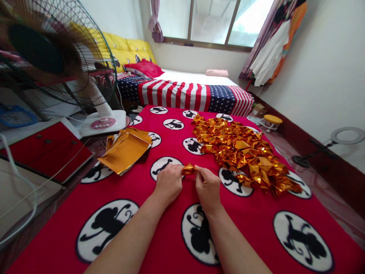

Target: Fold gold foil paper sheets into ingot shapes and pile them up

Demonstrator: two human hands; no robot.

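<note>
Between my two hands is a small folded piece of gold foil paper (188, 169), held just above the red cloth. My left hand (170, 182) pinches its left end, and my right hand (207, 185) pinches the right end between thumb and fingers. Some of the paper is hidden by my fingers. Left of my hands, a stack of flat gold foil sheets (127, 149) lies slightly fanned. A wide pile of folded gold foil pieces (242, 146) spreads over the cloth to the right, close to my right hand.
A red cloth (137, 243) with black-and-white round figures covers the table. An electric fan (104, 118) stands at the left, beside a red-topped cabinet (48, 148). Behind the table is a bed (182, 95). A yellow stool (273, 119) and a ring-light stand (327, 144) are at the right.
</note>
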